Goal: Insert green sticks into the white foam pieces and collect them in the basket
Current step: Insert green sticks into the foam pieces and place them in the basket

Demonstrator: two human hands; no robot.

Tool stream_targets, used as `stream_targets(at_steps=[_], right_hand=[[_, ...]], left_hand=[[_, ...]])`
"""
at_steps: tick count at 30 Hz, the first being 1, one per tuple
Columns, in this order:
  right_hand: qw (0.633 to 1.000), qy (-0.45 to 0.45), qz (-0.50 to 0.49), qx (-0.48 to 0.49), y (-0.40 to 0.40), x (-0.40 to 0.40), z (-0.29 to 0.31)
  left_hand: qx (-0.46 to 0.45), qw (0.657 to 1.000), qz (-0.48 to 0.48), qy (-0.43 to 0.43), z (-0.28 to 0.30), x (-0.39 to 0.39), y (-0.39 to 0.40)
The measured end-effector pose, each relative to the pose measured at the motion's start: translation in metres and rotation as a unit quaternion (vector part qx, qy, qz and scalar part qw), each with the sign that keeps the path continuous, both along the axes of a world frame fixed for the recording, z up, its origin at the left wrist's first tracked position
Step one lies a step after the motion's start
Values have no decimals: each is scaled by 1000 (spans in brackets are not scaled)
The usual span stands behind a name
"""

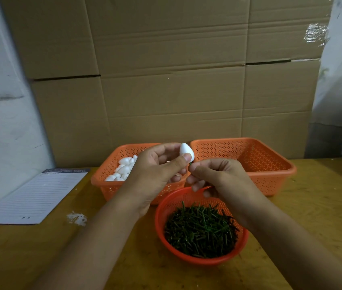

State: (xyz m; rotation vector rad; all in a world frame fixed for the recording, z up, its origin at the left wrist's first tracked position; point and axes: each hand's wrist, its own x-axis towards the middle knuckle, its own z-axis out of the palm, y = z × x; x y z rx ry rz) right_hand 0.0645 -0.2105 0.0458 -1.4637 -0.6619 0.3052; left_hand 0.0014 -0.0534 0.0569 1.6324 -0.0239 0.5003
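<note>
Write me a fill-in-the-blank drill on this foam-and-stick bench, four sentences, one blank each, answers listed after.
1. The left hand holds a white foam piece that is shaped like an ____.
2. The right hand pinches a thin stick whose colour is ____.
3. The loose green sticks lie in a basket whose shape is ____.
4. The spare foam pieces lie in the rectangular basket on the ____.

Missing words: egg; green; round; left
</note>
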Motion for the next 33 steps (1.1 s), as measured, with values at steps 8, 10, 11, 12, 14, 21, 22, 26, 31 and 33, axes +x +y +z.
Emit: stream_targets(at_steps=[8, 10, 11, 12, 14, 21, 22, 26, 31, 33], right_hand=[[1000, -3, -7, 11, 0, -2, 1], [1000, -6, -11, 14, 1, -3, 1], [1000, -9, -12, 15, 1, -3, 1], [1000, -10, -15, 16, 2, -3, 1], [999, -11, -26, 23, 2, -4, 1], [997, -17, -71, 31, 4, -4, 1], [997, -18, -73, 28, 4, -4, 1], [997, -23, -71, 16, 5, -5, 0], [998, -34, -54, 11, 5, -6, 0], [998, -28, -47, 15, 3, -7, 1]], left_hand=[[12, 1000, 2, 0, 0, -1, -1], [9, 1000, 2, -1, 1, -1, -1], [7, 1000, 1, -2, 1, 0, -1], [5, 1000, 0, -2, 1, 0, -1], [-4, 1000, -2, -1, 1, -1, -2], [-2, 1000, 19, -14, -2, 1, -6], [2, 1000, 21, -17, -2, 1, -6], [5, 999, 29, -23, -4, 3, -4], [3, 1000, 23, -12, -3, 1, -2], [-4, 1000, 10, -6, -2, 1, -2]])
